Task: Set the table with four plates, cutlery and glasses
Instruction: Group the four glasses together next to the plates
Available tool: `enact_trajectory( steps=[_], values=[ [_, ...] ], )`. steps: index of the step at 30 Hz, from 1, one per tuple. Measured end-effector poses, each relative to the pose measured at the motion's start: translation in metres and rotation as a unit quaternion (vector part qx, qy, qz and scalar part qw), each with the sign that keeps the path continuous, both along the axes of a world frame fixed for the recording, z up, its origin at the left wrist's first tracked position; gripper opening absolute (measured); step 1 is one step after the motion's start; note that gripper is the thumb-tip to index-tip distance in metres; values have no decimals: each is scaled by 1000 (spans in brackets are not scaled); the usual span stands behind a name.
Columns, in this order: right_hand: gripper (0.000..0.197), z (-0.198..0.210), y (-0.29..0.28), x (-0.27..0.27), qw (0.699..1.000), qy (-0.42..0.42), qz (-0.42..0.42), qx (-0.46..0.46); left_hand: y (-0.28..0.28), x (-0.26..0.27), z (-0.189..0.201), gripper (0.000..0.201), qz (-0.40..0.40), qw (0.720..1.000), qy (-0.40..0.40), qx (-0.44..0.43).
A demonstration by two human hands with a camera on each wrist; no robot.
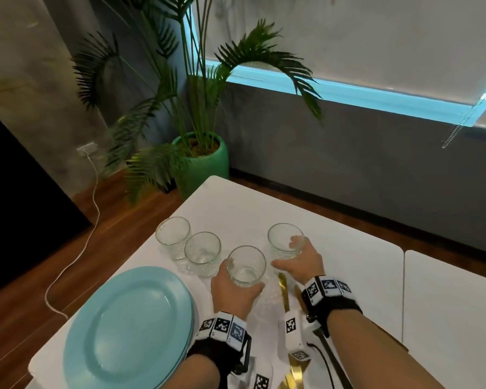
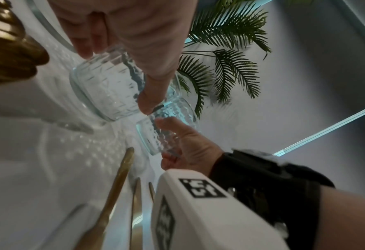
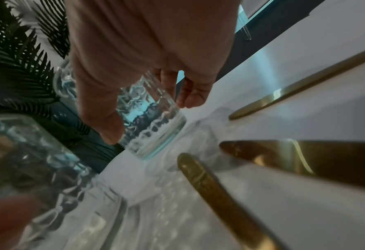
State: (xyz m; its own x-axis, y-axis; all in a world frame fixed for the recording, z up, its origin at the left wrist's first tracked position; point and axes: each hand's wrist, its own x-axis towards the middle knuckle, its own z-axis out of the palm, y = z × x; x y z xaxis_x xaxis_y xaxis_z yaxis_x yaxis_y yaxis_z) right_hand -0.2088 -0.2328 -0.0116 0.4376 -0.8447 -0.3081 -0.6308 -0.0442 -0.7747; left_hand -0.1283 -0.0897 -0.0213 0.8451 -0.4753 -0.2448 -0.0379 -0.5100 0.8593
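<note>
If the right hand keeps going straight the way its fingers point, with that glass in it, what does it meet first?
Likely nothing on the table. The right hand grips its glass pointing toward the far edge of the white table, which looks bare ahead. The other glasses stand off to its left. Depth is hard to judge.

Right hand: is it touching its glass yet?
Touching. In the right wrist view the right hand wraps the glass, thumb and fingers pressed against its sides.

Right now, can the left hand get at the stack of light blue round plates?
Probably not yet: the left hand grips a clear glass tumbler. The stack of light blue round plates lies close beside that wrist, nothing between, so once the tumbler is down, likely yes.
</note>
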Motion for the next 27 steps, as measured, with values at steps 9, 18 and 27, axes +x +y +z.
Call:
enact_trajectory(
  steps=[9,18,27],
  values=[
    [80,-10,0,36,999,17,48,-2,2,6,0,86,-5,1000,12,12],
    [77,-7,-5,53,991,70,118,-4,2,13,-5,96,-18,999,29,21],
    [64,-4,0,56,988,82,127,-3,0,12,-5,97,-14,998,11,54]
  ],
)
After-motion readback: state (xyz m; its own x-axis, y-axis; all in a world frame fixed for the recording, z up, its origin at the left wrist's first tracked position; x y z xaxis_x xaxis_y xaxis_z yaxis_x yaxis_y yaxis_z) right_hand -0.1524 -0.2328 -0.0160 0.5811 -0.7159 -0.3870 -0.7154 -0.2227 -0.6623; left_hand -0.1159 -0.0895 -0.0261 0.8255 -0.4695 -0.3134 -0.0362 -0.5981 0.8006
